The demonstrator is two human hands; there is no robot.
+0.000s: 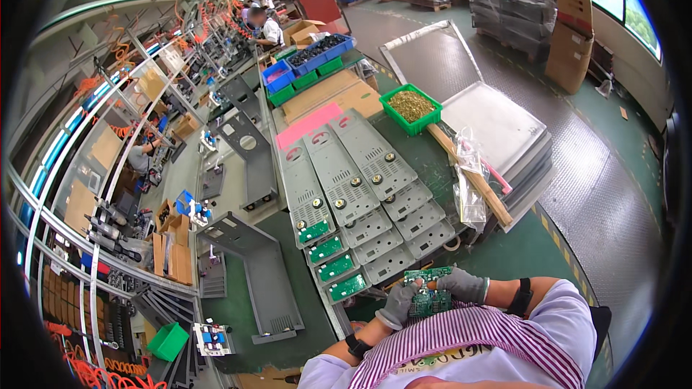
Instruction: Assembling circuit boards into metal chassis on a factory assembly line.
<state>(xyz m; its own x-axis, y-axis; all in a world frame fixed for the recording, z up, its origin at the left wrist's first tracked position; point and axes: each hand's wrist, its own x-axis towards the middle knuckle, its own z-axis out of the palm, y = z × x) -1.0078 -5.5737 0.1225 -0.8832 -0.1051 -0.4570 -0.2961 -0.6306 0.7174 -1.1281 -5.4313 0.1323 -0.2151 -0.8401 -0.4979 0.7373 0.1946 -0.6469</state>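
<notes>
Close to my body I hold a green circuit board [425, 307] covered with small parts. My left hand [395, 307], in a grey glove, grips its left side. My right hand [467, 286], gloved the same way, closes on its upper right side; an orange-brown spot shows by the fingertips. Just beyond my hands lie overlapping rows of grey metal panels [371, 241] with slots and round holes. Several panels at the left carry a small green circuit board at the near end, one of them nearest me [347, 287]. Brass-coloured round fittings [339, 204] sit on the upper panels.
A green bin [411, 124] of small brass-coloured parts stands beyond the panels, near a wooden strip [476, 180]. Blue bins [321, 62] hold dark parts farther off. Left of the panels, a bent grey housing [263, 281] lies on the bench. Other people work in the distance.
</notes>
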